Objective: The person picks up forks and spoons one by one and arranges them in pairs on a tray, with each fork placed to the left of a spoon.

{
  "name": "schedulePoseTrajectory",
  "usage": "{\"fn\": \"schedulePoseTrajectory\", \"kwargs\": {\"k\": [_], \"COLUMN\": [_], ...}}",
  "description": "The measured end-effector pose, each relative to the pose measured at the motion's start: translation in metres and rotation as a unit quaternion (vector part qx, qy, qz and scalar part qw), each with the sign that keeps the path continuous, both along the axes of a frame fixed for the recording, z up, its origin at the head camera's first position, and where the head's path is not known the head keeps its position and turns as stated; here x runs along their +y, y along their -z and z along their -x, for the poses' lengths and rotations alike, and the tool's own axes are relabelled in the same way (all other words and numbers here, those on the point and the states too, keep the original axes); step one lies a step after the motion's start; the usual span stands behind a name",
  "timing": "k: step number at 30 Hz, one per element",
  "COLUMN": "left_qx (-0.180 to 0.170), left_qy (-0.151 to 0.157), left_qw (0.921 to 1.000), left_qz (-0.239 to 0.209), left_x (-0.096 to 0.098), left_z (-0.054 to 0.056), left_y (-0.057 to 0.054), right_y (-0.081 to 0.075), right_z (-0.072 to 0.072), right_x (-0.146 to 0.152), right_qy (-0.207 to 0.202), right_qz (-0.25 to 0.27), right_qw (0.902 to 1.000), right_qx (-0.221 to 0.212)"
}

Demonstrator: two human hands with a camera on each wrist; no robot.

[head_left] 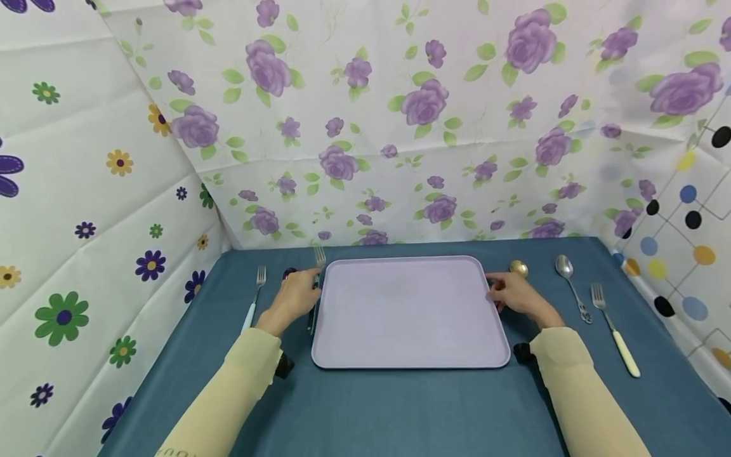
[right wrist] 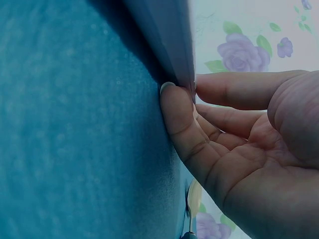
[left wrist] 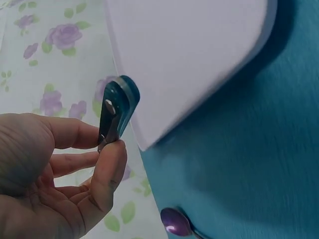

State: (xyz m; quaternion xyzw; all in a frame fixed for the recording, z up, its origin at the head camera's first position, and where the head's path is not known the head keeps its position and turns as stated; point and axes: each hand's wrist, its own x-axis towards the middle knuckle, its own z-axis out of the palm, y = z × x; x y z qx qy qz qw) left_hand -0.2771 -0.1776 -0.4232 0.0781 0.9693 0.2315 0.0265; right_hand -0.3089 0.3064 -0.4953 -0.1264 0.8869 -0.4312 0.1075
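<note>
My left hand (head_left: 294, 298) pinches a fork between thumb and fingertips, next to the tray's left edge. The fork's tines (head_left: 320, 255) point away past the hand. Its dark teal riveted handle (left wrist: 118, 102) faces the camera in the left wrist view. A pale lilac rectangular tray (head_left: 411, 314) lies in the middle. My right hand (head_left: 516, 293) grips the tray's right edge, and in the right wrist view the thumb (right wrist: 179, 109) is at its underside. A purple spoon (left wrist: 175, 221) is close to the left hand, mostly hidden behind it in the head view.
Left of the left hand lies a fork with a light blue handle (head_left: 250, 314). On the right are a gold spoon (head_left: 518, 268), an ornate silver spoon (head_left: 565, 268) and a cream-handled fork (head_left: 622, 349). Floral cloth walls (head_left: 400, 146) bound the blue tablecloth (head_left: 411, 412).
</note>
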Motion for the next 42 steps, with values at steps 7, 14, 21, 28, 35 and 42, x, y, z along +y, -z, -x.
{"fn": "schedulePoseTrajectory", "kwargs": {"k": [7, 14, 21, 28, 35, 42], "left_qx": [0.007, -0.004, -0.021, -0.015, -0.031, -0.041], "left_qy": [0.016, 0.018, 0.011, 0.018, 0.020, 0.021], "left_qw": [0.9998, 0.9998, 0.9997, 0.9997, 0.9993, 0.9989], "left_qz": [-0.005, -0.003, -0.004, 0.008, -0.005, -0.005], "left_x": [0.011, 0.019, 0.029, 0.035, 0.039, 0.043], "left_z": [-0.003, -0.005, -0.008, -0.010, -0.011, -0.011], "left_y": [0.003, 0.009, 0.017, 0.022, 0.026, 0.031], "right_y": [0.000, 0.001, 0.003, 0.001, -0.001, -0.003], "right_z": [-0.003, -0.002, -0.001, -0.001, -0.001, -0.001], "right_x": [0.000, -0.001, -0.002, -0.003, -0.002, 0.000], "right_qy": [0.005, 0.005, 0.004, 0.005, 0.007, 0.005], "right_qz": [0.000, 0.004, 0.001, 0.001, -0.001, 0.001], "right_qw": [0.9999, 0.9999, 1.0000, 0.9999, 0.9999, 1.0000], "right_qx": [-0.012, -0.009, -0.009, -0.012, -0.009, -0.005]}}
